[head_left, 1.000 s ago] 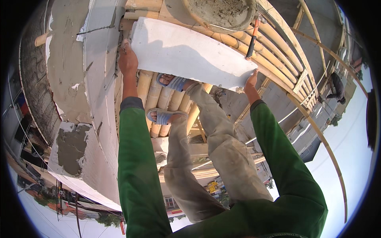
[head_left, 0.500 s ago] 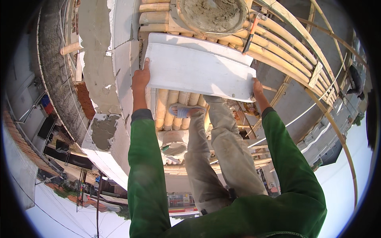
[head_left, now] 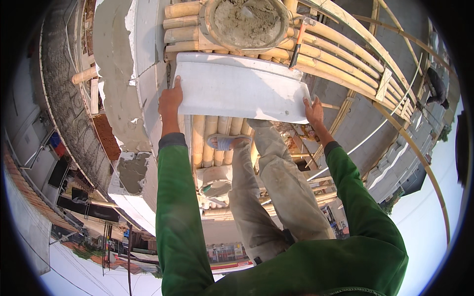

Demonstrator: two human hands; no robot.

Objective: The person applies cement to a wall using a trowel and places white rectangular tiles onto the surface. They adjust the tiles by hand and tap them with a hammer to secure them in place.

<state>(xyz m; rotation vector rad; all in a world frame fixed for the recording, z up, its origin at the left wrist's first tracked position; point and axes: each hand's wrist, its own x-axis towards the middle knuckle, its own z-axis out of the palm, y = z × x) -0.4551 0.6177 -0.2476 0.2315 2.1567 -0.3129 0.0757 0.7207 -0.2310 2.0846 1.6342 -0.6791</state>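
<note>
A long white slab (head_left: 242,93), with a smooth broad face, spans the space between my two hands above the bamboo platform. My left hand (head_left: 170,101) grips its left end, thumb up along the edge. At the right end, my right hand (head_left: 314,113) is closed on the lower corner, with fingers partly hidden behind it. Along the far edge runs a narrower white band (head_left: 237,61); I cannot tell whether it belongs to the same piece. Just beyond sits a round tub of wet grey mortar (head_left: 247,22). A hammer (head_left: 297,47) with an orange-and-black handle lies right of the tub.
Bamboo poles (head_left: 212,130) form the platform under my sandalled foot (head_left: 228,142). A partly plastered wall (head_left: 116,74) rises at left. A second bucket (head_left: 216,188) stands near my legs. Curved bamboo rails (head_left: 345,59) and a drop to lower ground lie at right.
The slab's far edge sits slightly lower in view, while the tub and hammer have shifted left with the view. My right hand shows more of its fingers at the slab's end.
</note>
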